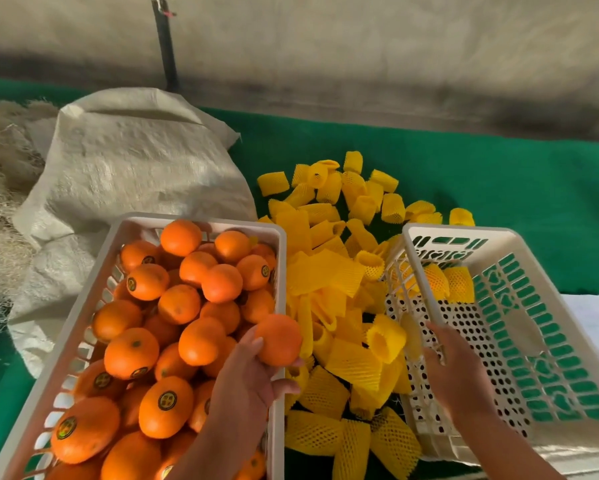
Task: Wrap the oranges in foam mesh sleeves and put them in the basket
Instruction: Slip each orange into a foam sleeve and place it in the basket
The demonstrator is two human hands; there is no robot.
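A white basket (pixel 280 258) on the left is heaped with several loose oranges (pixel 182 304). My left hand (pixel 246 379) holds one orange (pixel 279 339) over that basket's right rim. A pile of yellow foam mesh sleeves (pixel 336 271) lies between the two baskets. The white basket (pixel 464 230) on the right holds two sleeved oranges (pixel 447 282) at its far end. My right hand (pixel 455 365) hovers over that basket's left wall with relaxed fingers and holds nothing, close to an upright sleeve (pixel 386 337).
Everything sits on a green cloth (pixel 499 181). A woven white sack (pixel 132 161) lies behind the left basket, with straw-like fibre (pixel 0 188) at the far left. A dark pole (pixel 165 46) stands against the wall. White paper (pixel 592 320) lies at the right edge.
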